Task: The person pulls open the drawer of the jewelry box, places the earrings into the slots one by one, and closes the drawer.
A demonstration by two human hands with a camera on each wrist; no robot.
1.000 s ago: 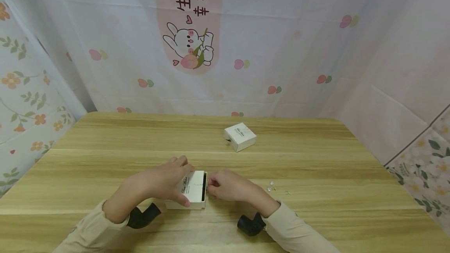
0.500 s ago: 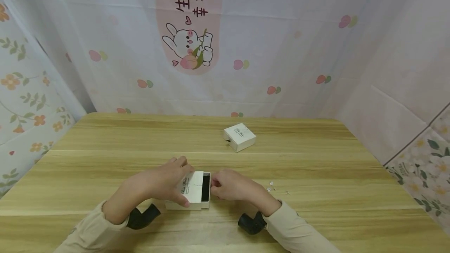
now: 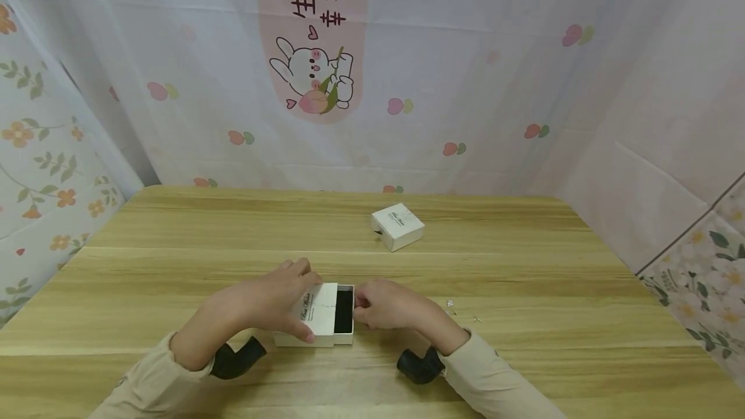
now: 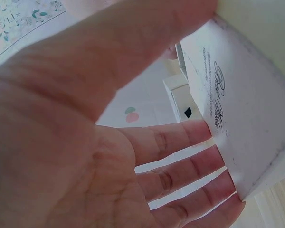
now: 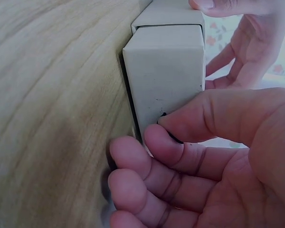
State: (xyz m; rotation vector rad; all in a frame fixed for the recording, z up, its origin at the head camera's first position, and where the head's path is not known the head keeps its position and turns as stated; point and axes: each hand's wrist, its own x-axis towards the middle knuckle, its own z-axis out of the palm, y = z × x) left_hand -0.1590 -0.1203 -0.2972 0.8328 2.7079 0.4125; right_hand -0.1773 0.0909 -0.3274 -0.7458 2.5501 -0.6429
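A small white drawer-style gift box (image 3: pixel 320 319) with script lettering lies on the table. My left hand (image 3: pixel 264 299) grips its outer sleeve, thumb on the near side and fingers on the far side. The white inner drawer (image 5: pixel 166 71) sticks partly out of the sleeve's right end, and its black lining (image 3: pixel 344 315) shows. At the drawer's front my right hand (image 3: pixel 387 306) pinches a black pull tab (image 5: pixel 175 139) between thumb and index finger; the other fingers are curled below. Most of the tab is hidden by those fingertips.
A second white box (image 3: pixel 398 226) of the same kind, closed, stands farther back. Right of my right hand lie several tiny shiny pieces (image 3: pixel 451 304), perhaps stud earrings. Black curved pieces (image 3: pixel 237 359) sit at both wrists. Patterned curtains (image 3: pixel 407 147) border the wooden table (image 3: pixel 204 231).
My right hand has moved slightly right, drawing the inner drawer farther out of the sleeve, and more black lining shows. My left hand and the sleeve have stayed in place.
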